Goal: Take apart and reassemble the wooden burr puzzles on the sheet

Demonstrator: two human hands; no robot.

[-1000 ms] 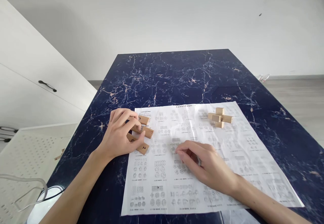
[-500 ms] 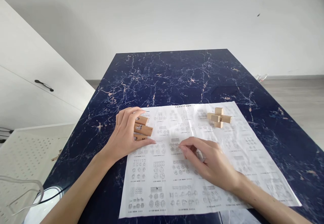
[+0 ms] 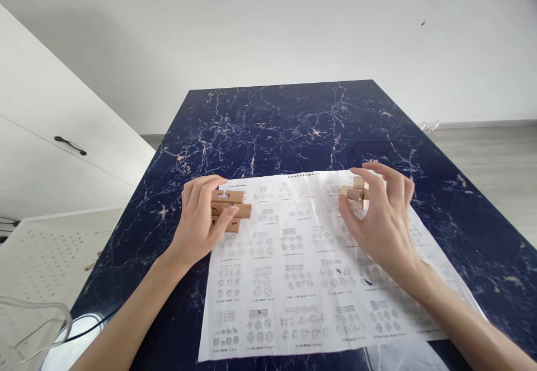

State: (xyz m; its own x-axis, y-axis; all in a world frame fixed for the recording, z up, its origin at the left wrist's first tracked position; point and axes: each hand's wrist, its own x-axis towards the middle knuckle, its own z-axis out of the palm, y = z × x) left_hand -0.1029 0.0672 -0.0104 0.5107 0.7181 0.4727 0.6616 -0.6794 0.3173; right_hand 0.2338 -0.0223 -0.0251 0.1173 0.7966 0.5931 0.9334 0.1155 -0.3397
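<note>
My left hand [image 3: 199, 214] is curled round the left ends of several notched wooden puzzle pieces [image 3: 241, 210] lying side by side. Its thumb rests on them, and its fingers hide part of their far ends. Dark numbers are printed on the wood, one of them a 2. On the right, my right hand [image 3: 380, 209] is spread round a small cross-shaped wooden burr puzzle [image 3: 356, 193] made of interlocked bars. The thumb is at its near left side and the fingers arch over its far and right sides; firm contact cannot be made out.
A creased sheet of printed puzzle diagrams [image 3: 302, 304] lies under both hands on the dark blue marbled table [image 3: 272, 130]. At left are a white cabinet [image 3: 71, 108], a perforated white surface [image 3: 37, 264] and a white round object with a cable [image 3: 75, 337]. A wall stands behind.
My right hand has moved from the middle of the sheet to the burr puzzle and spread its fingers. My left hand has gathered the loose pieces closer together, its thumb now on top of them.
</note>
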